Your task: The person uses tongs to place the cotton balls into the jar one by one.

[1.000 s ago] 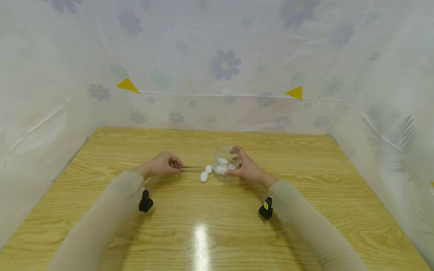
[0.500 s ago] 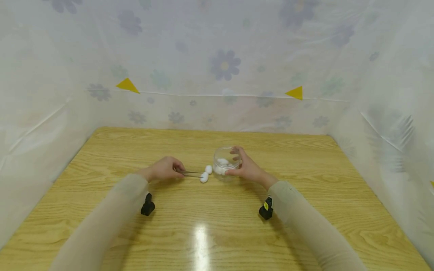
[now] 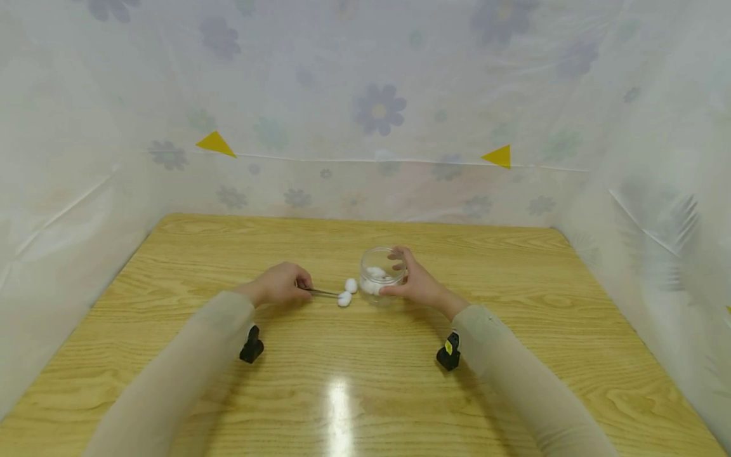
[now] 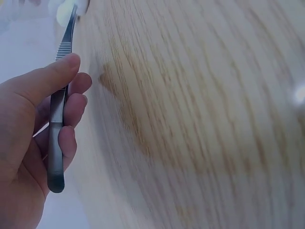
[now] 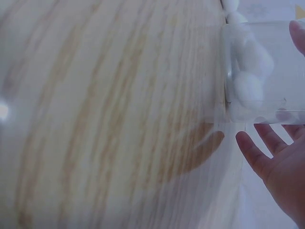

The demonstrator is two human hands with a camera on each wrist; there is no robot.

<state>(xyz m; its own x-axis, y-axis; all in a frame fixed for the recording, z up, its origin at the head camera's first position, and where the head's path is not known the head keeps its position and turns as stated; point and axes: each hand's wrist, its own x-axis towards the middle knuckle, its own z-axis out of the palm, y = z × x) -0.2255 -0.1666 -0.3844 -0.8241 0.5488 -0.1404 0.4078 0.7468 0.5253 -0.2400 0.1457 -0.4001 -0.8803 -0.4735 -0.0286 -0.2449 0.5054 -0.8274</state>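
Observation:
Metal tweezers are pinched between the thumb and fingers of my left hand. In the head view their tips are closed together on the nearer of two white cotton balls on the table. The other cotton ball lies just behind it, beside the jar. My right hand holds the clear jar from its right side, thumb in front and fingers behind. The jar stands upright and open-topped, with several white cotton balls in its lower part.
The wood-grain table spreads around both hands. A floral white curtain hangs behind it and along both sides. Small black wrist cameras hang below the sleeves.
My left hand has moved slightly right and nearer, bringing the tweezers from beside the cotton balls onto the nearer one. The tweezer arms, spread before, are squeezed together. The right hand and jar stayed put.

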